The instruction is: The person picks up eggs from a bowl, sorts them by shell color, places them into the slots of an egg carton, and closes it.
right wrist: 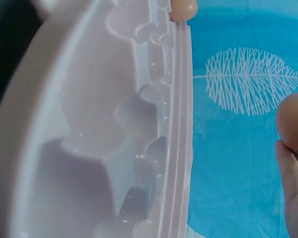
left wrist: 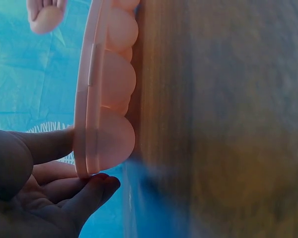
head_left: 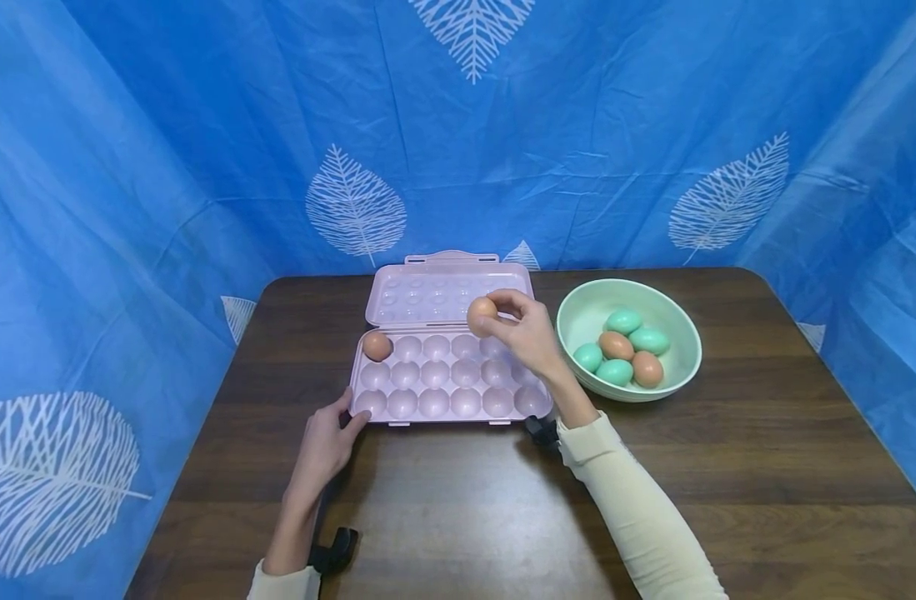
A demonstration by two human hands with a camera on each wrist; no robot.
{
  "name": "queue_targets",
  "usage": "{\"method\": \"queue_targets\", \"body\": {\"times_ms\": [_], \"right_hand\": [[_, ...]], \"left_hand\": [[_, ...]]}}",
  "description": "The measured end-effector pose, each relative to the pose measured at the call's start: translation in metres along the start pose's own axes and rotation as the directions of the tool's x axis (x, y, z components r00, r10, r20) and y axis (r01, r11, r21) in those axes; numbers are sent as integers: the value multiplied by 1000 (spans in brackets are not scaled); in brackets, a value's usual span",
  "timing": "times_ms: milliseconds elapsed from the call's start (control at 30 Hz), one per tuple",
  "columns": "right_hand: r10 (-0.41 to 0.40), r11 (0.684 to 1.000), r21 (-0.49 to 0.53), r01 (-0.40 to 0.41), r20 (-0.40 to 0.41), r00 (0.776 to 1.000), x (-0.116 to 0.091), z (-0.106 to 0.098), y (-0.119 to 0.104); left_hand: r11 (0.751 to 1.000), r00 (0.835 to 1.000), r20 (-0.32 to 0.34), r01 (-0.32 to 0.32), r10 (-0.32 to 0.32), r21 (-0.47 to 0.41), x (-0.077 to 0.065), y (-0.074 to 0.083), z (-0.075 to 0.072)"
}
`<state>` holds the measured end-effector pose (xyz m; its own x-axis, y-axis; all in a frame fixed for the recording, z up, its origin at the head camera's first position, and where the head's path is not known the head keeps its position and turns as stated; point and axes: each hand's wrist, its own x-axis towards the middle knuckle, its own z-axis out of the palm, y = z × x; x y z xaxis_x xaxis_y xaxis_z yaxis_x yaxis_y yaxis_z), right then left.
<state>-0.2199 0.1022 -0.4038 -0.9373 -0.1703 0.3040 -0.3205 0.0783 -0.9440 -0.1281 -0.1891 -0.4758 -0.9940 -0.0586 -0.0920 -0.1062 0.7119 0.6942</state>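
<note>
Blue fabric printed with white leaf skeletons (head_left: 356,204) hangs behind and beside a dark brown wood-grain counter (head_left: 442,508). On it, a pale pink plastic egg carton (head_left: 442,419) lies open, one smooth brown egg (head_left: 377,346) in its far left cup. Above the carton, toward the hinge and clear of the cups, the right hand (head_left: 525,329) pinches a lighter brown egg (head_left: 481,317), fingers parted only by its width and bearing on one side. That small, curved contact is probably the weak point: a loosened pinch could let the egg slip onto the ridges between cups and roll. The left hand (head_left: 330,442) pinches the near left corner, thumb above, fingers beneath; lifting there might tilt the carton and unsettle the seated egg. A black wrist device (head_left: 540,430) sits close to the near right corner, so a low forearm could nudge it. Swinging back carelessly, that arm might also bump the pale green round bowl (head_left: 583,312) with its green and brown eggs (head_left: 648,340).
</note>
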Motion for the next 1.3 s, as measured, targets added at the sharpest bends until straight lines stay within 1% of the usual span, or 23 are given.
{"method": "queue_targets", "body": {"times_ms": [67,167,400,533,700,900,1033,1167,1233,1300], "right_hand": [[-7,1000,12,7,-1,1000,1,3,0],[-17,1000,13,17,-6,1000,4,8,1],[-10,1000,-2,10,16,1000,7,23,3],[3,1000,-1,-3,19,1000,7,31,2],[1,1000,5,-1,12,1000,10,40,2],[-21,1000,-14,21,25,999,13,47,3],[2,1000,-13,-2,36,999,15,54,5],[42,999,-30,-41,55,998,17,60,7],[56,998,-46,-53,67,996,17,63,7],[61,997,-62,-56,80,995,16,65,8]], "left_hand": [[1000,1000,15,22,-22,-6,0,0,0],[1000,999,17,29,-29,-10,0,0,-1],[1000,1000,-3,1,-1,-20,-1,-2,-1],[1000,1000,-3,0,0,-13,-2,-2,-1],[1000,1000,12,17,-17,8,-1,-2,-1],[998,996,58,66,-65,-9,0,0,-2],[998,995,67,68,-68,0,-1,1,-3],[1000,998,55,27,-28,16,-1,2,-5],[1000,998,56,19,-19,7,-2,3,-5],[999,997,67,32,-31,-15,-2,3,-5]]}}
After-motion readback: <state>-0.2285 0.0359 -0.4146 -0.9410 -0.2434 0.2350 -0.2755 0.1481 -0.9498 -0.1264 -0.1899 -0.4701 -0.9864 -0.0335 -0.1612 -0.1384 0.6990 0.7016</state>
